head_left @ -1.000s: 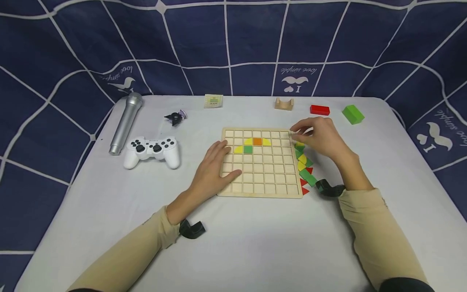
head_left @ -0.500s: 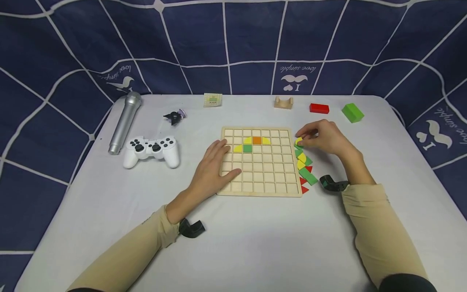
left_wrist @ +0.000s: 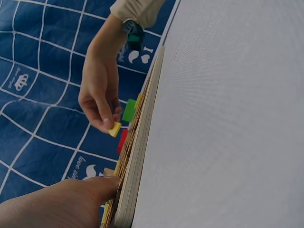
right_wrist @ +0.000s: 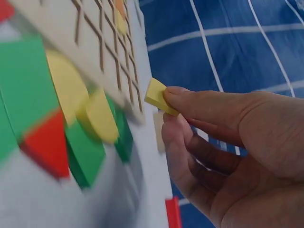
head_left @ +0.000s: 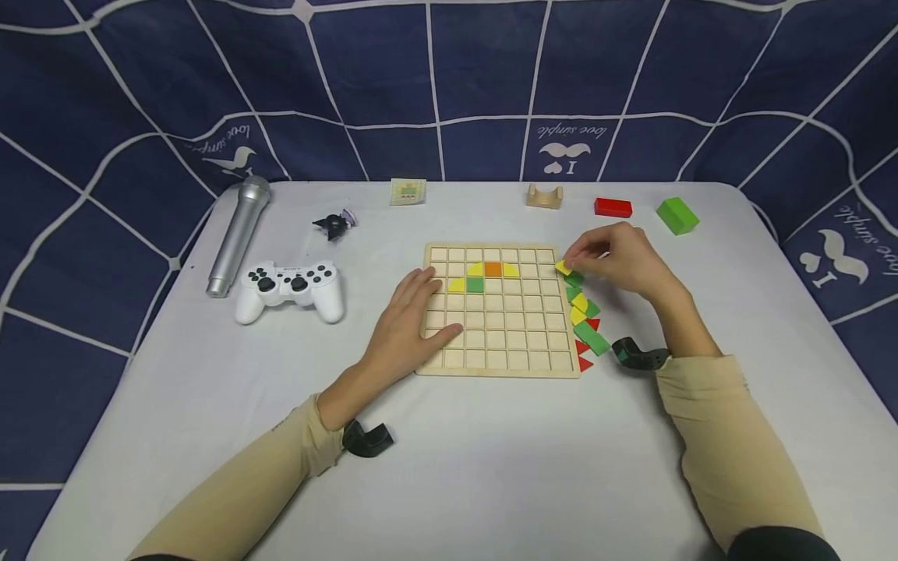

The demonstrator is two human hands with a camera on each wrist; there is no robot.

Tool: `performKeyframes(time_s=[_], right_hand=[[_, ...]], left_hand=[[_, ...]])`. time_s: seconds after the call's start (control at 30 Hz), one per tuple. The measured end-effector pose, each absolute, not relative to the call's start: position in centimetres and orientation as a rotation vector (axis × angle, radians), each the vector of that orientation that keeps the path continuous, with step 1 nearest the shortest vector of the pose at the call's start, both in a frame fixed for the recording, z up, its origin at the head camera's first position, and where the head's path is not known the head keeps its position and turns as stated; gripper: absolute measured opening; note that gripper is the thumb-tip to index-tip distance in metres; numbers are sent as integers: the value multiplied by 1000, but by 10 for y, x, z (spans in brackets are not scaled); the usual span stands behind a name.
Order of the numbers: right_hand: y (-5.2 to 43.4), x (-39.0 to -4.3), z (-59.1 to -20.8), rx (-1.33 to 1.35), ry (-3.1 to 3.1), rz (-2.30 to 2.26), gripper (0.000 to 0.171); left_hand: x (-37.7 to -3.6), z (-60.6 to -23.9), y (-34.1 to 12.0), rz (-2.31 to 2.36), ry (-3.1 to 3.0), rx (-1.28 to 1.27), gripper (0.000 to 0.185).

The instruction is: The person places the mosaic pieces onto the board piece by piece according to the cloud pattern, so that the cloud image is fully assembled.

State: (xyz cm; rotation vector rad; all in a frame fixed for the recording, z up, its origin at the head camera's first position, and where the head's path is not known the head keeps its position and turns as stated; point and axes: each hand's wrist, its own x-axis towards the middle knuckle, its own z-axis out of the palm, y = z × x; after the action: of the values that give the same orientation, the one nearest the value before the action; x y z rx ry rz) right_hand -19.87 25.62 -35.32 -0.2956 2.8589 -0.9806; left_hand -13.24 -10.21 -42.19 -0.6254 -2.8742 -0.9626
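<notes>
Head view: right hand (head_left: 617, 257), right of centre, fingers pinch yellow piece (head_left: 563, 267) by grid board's (head_left: 519, 343) upper-right corner; left hand (head_left: 407, 319), near centre, fingers wide on board's left edge. Shallow pinch could let piece slip.

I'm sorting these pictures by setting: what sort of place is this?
Likely a staged tabletop recording spot, though the wider room is unseen: a white-topped table, blue grid-patterned cloth rising behind it and at both sides, and a wooden grid board laid on the table.

"love simple" (head_left: 571, 131) + "I" (head_left: 572, 169) w/ heart (head_left: 554, 167) & moustache (head_left: 565, 149), on blue bkgd cloth (head_left: 484, 62)
</notes>
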Motion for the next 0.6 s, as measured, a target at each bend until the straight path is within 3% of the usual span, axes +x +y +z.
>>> performKeyframes(time_s=[0.6], right_hand=[[200, -184, -363, -348, 2915, -858, 11]], left_hand=[[-132, -421, -102, -950, -2879, -625, 81]])
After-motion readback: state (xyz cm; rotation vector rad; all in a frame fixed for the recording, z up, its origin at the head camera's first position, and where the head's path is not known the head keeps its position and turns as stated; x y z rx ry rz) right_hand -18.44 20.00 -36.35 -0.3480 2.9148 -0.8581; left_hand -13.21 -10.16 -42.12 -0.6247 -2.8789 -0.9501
